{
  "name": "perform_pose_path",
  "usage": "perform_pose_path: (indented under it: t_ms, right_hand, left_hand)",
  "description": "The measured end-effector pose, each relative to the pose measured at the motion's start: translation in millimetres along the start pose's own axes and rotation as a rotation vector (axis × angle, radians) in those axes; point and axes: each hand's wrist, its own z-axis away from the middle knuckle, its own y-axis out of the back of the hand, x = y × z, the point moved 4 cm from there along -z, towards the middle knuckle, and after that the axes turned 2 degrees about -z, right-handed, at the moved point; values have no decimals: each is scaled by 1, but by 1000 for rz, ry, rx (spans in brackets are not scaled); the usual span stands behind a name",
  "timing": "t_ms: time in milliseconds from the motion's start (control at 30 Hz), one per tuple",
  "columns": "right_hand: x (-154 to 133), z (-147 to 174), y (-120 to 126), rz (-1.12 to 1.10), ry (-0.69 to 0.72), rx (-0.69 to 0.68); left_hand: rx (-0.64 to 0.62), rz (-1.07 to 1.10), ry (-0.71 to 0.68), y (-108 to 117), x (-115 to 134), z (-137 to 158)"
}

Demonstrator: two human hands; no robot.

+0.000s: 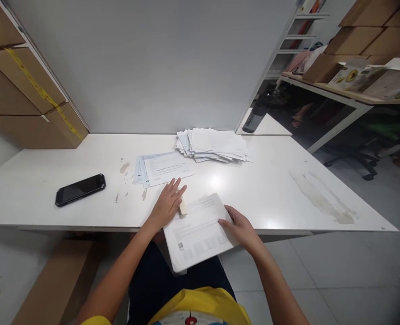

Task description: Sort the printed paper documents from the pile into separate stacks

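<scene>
A thick stack of printed papers (200, 234) lies partly over the table's front edge, above my lap. My right hand (241, 228) grips the stack's right side, thumb on top and the other fingers mostly hidden underneath. Over its upper left corner is my left hand (167, 203), fingers spread. A small beige block-like piece (182, 206) rests on the top sheet beside the left fingers; whether they touch it I cannot tell. Just beyond that hand, a few overlapping sheets (166, 167) lie flat. Farther back is an uneven pile of papers (216, 143).
On the white table (274, 189), a black phone (80, 189) lies at the left. Cardboard boxes (34, 104) stand at the back left, against a grey partition (152, 67). A dark bottle (256, 113) is behind the right side. Brownish marks (324, 198) stain the tabletop.
</scene>
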Motion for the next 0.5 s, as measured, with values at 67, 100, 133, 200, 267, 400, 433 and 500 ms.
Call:
perform_pose_path:
  t_ms: [67, 100, 133, 200, 267, 400, 433, 500]
  right_hand:
    - [13, 0, 28, -26, 16, 70]
    - [16, -2, 45, -56, 17, 120]
    - [16, -6, 63, -89, 28, 189]
    - [6, -22, 99, -153, 94, 375]
    - [-15, -51, 125, -205, 184, 546]
    - [-60, -139, 134, -150, 216, 638]
    - [-70, -160, 132, -95, 210, 643]
    - [-85, -196, 125, -34, 225, 635]
  left_hand:
    - [172, 41, 110, 5, -12, 2]
    - [245, 64, 193, 5, -20, 4]
    - [296, 85, 283, 3, -29, 5]
    - [324, 106, 429, -6, -44, 5]
    - [284, 58, 469, -16, -52, 2]
    - [174, -174, 429, -31, -49, -6]
    - [149, -220, 434, -32, -47, -7]
    - [105, -279, 452, -34, -42, -8]
